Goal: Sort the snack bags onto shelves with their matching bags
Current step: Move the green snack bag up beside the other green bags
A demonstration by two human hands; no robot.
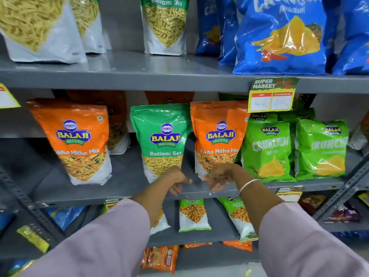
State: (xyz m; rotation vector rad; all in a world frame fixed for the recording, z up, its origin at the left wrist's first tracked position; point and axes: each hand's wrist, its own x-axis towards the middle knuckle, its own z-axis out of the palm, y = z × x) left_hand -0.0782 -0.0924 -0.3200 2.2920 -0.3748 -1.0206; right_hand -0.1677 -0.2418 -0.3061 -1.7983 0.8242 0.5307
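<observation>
Left hand [176, 181]: fingers loosely curled, empty, at grey metal shelf [127, 176] front edge.
Right hand [216, 179]: likewise, beside it.
Green plastic Ratlami Sev bag [162, 140]: upright, just behind both.

Green Ratlami Sev bag [162, 140] upright between two orange Tikha Mitha Mix bags [217, 136]

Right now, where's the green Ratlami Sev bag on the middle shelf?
The green Ratlami Sev bag stands mid-shelf between two orange Tikha Mitha Mix bags, just above the left hand.

Bright, even overhead lighting, glare on the glossy blue bags [279, 37], soft motion blur throughout, wide-angle bending at the edges.
</observation>
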